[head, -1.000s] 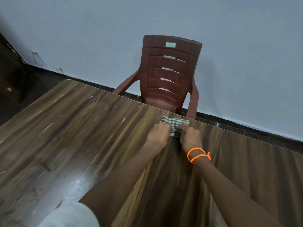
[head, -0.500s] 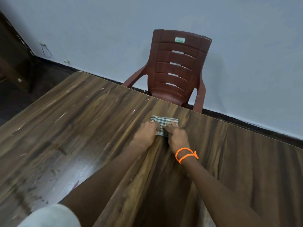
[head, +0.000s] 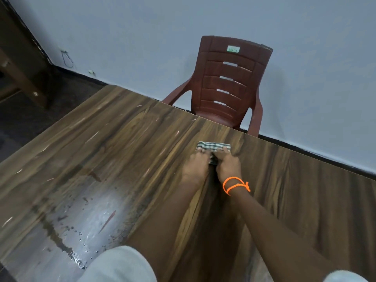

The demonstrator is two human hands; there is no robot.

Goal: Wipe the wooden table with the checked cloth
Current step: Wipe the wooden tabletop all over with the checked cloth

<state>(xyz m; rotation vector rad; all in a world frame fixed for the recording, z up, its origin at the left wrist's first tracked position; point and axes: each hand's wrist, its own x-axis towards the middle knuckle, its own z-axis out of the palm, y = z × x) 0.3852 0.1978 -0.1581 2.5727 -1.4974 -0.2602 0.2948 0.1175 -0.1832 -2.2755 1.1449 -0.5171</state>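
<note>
Both hands press flat on the checked cloth point(head: 213, 146), left hand point(head: 196, 166) beside right hand point(head: 227, 166); it has slid back from the wooden table's point(head: 122, 143) far edge, so the wiping stroke continues.

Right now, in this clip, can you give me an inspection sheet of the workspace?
Surface: wooden table, scratched, with a shiny patch and dark specks at the near left.
Job's things: checked cloth, folded, lying flat near the far edge.
Clutter: nothing seen.
Hands: left hand and right hand side by side, both pressing on the cloth; orange cord round the right wrist.
Cables: a thin wire loop on the wall at far left.
Surroundings: red plastic chair behind the table, pale wall, dark floor.
</note>
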